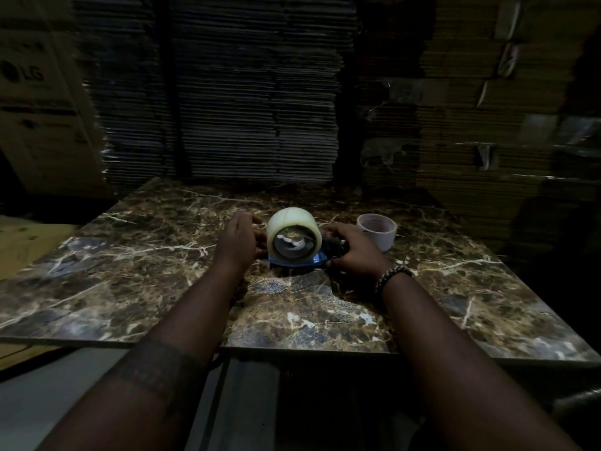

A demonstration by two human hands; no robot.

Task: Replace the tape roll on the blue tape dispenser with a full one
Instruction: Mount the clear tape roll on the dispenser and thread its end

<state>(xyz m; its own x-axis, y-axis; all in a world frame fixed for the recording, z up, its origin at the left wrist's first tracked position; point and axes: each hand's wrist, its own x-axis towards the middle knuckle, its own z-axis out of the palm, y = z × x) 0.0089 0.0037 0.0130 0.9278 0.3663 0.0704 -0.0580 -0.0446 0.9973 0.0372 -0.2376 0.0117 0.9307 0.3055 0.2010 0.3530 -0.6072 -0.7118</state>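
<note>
From the head camera, both bare arms reach forward over a dark marble table (pixel 136 255), and between the two hands stands a full tape roll (pixel 294 237), upright on edge with its open core facing the camera, seated on the blue tape dispenser (pixel 297 262), of which only the blue base shows beneath the roll. The left hand (pixel 237 244) sits just to the left of the roll, fingers curled toward its far side and touching or nearly touching it; whether it actually clasps the roll cannot be told in this dim light. The right hand (pixel 353 252) is clenched around the dark end of the dispenser just right of the roll, thumb low against the blue base (a beaded bracelet (pixel 392 276) circles that wrist). Beyond the right hand's knuckles, apart from the grip, an almost empty tape core (pixel 377 234) stands on the table with its opening up. Behind the table rise stacks of flattened cardboard (pixel 247 92), and at far left a carton (pixel 35 102) bears a printed logo.
</note>
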